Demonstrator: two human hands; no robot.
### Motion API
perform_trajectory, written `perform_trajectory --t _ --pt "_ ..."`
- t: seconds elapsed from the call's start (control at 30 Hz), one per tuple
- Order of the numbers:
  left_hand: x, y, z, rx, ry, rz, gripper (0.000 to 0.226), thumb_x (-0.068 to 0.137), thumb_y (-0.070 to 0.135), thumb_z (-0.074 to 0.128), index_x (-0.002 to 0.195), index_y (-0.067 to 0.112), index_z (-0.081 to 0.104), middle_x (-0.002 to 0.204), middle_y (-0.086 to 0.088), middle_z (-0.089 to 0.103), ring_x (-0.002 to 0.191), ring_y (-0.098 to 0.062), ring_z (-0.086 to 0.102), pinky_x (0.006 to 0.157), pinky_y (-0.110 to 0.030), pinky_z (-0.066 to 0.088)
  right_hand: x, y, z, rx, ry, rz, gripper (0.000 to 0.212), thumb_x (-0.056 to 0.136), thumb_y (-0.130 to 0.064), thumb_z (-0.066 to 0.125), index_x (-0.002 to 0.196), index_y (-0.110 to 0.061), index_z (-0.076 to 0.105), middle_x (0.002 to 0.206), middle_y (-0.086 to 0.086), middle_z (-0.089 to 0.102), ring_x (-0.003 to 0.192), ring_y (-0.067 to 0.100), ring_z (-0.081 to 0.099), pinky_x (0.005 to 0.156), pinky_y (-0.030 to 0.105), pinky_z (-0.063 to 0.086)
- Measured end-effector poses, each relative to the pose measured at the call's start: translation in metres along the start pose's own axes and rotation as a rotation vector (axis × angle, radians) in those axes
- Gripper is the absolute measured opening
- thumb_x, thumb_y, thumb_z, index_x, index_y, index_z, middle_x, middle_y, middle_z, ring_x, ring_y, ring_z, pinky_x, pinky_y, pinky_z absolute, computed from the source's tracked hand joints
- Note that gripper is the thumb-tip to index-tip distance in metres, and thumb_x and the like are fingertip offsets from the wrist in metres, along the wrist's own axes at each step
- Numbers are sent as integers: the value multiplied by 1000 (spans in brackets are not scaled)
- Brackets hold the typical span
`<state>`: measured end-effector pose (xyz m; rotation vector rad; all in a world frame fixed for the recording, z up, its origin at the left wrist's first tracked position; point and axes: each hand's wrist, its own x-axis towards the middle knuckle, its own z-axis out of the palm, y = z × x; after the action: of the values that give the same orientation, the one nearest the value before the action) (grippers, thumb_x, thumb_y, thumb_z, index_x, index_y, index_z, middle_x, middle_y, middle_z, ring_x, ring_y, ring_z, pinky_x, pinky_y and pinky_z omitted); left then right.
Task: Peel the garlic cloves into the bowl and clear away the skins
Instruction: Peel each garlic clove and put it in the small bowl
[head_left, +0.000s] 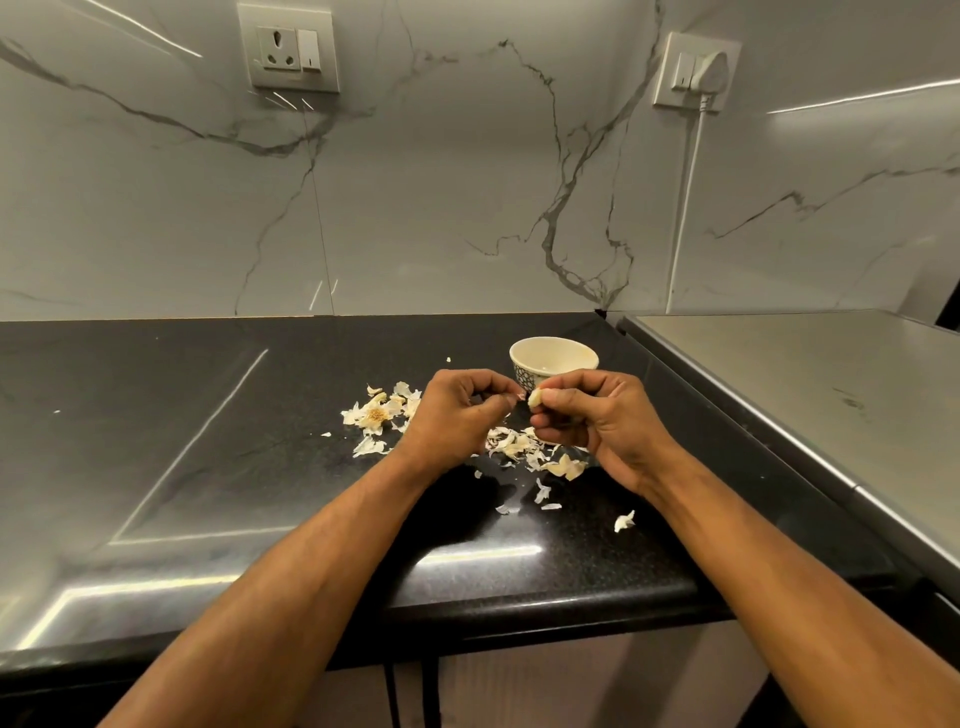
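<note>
I see both hands raised just above the glossy black speckled stone surface (260, 441), close together in front of the bowl. My right hand (597, 421) pinches a small pale cream garlic clove (535, 399) between thumb and curled fingers; the clove's rounded end pokes out toward the left hand. It looks mostly bare, smooth and slightly yellowish; whether any skin clings to its hidden side I cannot tell.

My left hand (457, 415) has its fingers curled in, thumb and fingertip pinched on a tiny pinkish scrap of skin (519, 397) just beside the clove.

The small cream ceramic bowl with a dark patterned outside (553, 358) stands upright on the surface just behind the hands. A small pale piece shows on its inner wall; the rest of the inside is hard to read.

Papery white and tan garlic skins (524, 452) lie scattered on the surface beneath and between the hands. A second heap, including a dried root base of the garlic bulb (375, 414), lies left of the left hand. A few stray flakes sit nearer the front edge, one white flake (624, 521) apart to the right.
</note>
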<state>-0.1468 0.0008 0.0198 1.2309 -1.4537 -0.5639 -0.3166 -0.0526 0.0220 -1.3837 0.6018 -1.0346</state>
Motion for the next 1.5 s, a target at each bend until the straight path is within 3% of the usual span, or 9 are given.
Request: perform_trajectory --t 0.1,0.17,0.3,0.4,0.73,1.07,1.17,1.33,1.5 --pt "1 -2 1 24 -20 6 17 91 0 57 93 7 73 69 -16 64 44 -12 46 43 -18 42 1 4 0 -106 51 -34 5 82 0 70 82 -4 74 75 17 72 64 22 69 63 32 61" --pt "2 -3 2 42 -51 34 10 90 7 64 95 8 73 77 -13 68 50 -12 51 46 -19 45 0 5 0 -174 66 -55 5 81 -1 72 80 -5 75 77 19 73 67 25 69 68 39 61" --pt "2 -6 2 126 -68 122 19 83 22 75 96 8 72 78 -2 69 51 4 52 52 -12 42 -1 5 2 -217 70 -63 3 80 -2 74 81 -6 75 78 20 73 71 29 69 73 43 60" --pt "2 -7 2 183 -59 141 19 82 24 76 95 10 72 79 3 69 52 7 54 53 -11 41 -2 5 2 -231 59 -63 4 80 -2 74 80 -6 75 76 17 73 69 26 69 73 43 60" --pt "1 -7 5 230 13 112 1 88 13 69 87 13 70 75 -1 70 46 -5 61 47 -19 49 -1 7 1 -297 30 -122 5 82 -1 73 85 -5 75 73 10 74 67 20 71 65 28 59" --pt "2 -1 4 48 14 27 6 92 8 63 92 3 66 77 -12 72 53 -18 68 44 -22 50 3 7 -1 -139 94 -123 5 82 2 71 86 1 73 76 17 73 69 24 71 67 33 61" --pt "2 -4 4 133 11 30 2 90 6 65 90 6 67 75 -7 69 55 -15 68 48 -21 51 3 6 -2 -91 86 -100 6 84 2 69 89 2 72 80 18 73 71 24 71 66 33 61" --pt "6 -11 4 339 -15 73 23 82 3 69 79 26 69 86 9 64 70 -13 63 69 -31 55 4 8 -2 -107 96 -87 6 83 2 70 88 0 72 82 20 73 72 25 71 69 37 62" --pt "4 -8 3 282 -86 83 6 84 26 73 85 22 69 94 13 58 77 -10 59 69 -27 53 3 9 -2 -214 102 -115 6 82 0 73 87 -2 73 78 15 75 73 25 74 67 34 61"
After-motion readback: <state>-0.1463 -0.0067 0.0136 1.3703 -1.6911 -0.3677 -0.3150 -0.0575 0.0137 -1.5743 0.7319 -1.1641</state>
